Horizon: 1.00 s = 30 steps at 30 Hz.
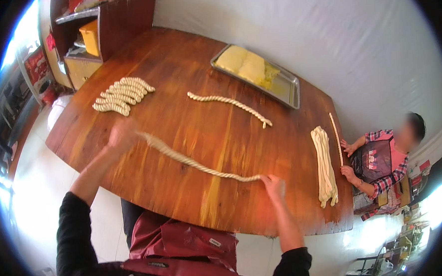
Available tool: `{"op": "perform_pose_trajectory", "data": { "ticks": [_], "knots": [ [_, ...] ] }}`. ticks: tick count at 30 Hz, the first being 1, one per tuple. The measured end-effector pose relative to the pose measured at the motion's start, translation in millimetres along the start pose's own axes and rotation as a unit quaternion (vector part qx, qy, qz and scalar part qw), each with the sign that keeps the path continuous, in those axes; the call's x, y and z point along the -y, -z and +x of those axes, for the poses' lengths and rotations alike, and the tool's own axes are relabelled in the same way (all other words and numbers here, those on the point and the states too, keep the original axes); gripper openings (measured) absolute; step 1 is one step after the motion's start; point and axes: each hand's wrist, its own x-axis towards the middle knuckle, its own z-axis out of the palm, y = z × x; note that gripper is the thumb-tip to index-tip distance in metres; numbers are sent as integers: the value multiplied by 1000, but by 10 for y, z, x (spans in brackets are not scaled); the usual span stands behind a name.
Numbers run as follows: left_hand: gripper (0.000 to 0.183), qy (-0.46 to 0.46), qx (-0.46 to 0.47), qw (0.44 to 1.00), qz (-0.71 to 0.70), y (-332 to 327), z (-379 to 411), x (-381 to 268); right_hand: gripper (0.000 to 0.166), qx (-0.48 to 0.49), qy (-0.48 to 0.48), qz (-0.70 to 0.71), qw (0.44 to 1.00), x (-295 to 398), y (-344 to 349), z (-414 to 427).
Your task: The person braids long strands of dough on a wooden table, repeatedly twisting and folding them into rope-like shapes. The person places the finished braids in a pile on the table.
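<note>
A long twisted dough rope (pixel 204 169) stretches across the near part of the wooden table (pixel 164 195). Its right end is pinched in the fingers of my right hand (pixel 275 188). At the other end is my left hand (pixel 121 135), blurred by motion, with the rope's blurred tip running into its fingers. Beyond this rope lies a second, thinner-looking twisted dough rope (pixel 231 101), forked at its right tip. Several short twisted dough pieces (pixel 123 95) sit side by side in a cluster past my left hand.
A metal tray (pixel 293 93) with slabs of yellowish dough (pixel 241 64) stands by the wall. To the right lies a bundle of untwisted dough strands (pixel 324 166). At the table's right edge a person in an apron (pixel 376 160) has both hands at a thin dough strand (pixel 335 139).
</note>
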Motion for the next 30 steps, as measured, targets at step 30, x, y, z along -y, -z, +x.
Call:
{"op": "perform_pose_trajectory", "data": {
  "ticks": [30],
  "knots": [
    [61, -144, 84, 985, -55, 125, -1728, 702, 23, 24, -48, 209, 976, 189, -233, 29]
  ]
}}
